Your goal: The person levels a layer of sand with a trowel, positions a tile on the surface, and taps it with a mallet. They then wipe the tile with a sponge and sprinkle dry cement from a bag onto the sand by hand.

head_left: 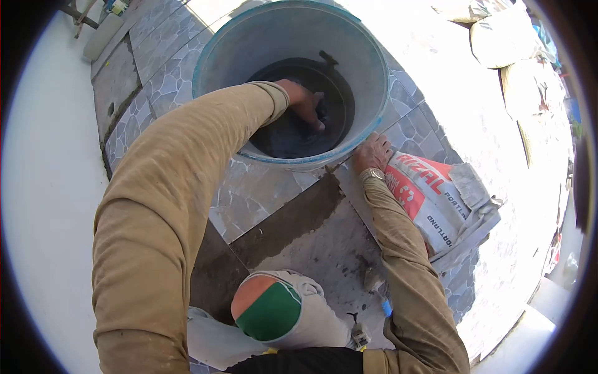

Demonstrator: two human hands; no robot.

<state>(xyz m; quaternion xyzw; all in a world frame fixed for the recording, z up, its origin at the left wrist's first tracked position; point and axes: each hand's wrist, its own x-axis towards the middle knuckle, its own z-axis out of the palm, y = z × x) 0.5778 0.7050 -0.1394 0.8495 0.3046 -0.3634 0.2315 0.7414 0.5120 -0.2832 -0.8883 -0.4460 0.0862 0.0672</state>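
Note:
My left hand (pixel 305 107) reaches down inside a large grey bucket (pixel 233 68) with a blue-green rim. Dark liquid (pixel 286 140) lies at its bottom. The fingers are curled at the liquid, around something dark that I cannot make out. Outside the bucket, at its lower right, my right hand (pixel 372 154) is spread with its fingers stretched out, next to the rim and the floor tiles. A watch (pixel 372 174) is on that wrist. Just right of this hand lies a red and white Portland cement bag (pixel 430 193), crumpled at one end.
Stone-patterned tiles (pixel 249 199) surround the bucket. Below it is a grey, mortar-smeared stretch of floor (pixel 311 240). My bent knee (pixel 268 308) is at the bottom, near a blue-handled tool (pixel 386 307). A white wall (pixel 53 187) stands left; filled sacks (pixel 504 37) sit upper right.

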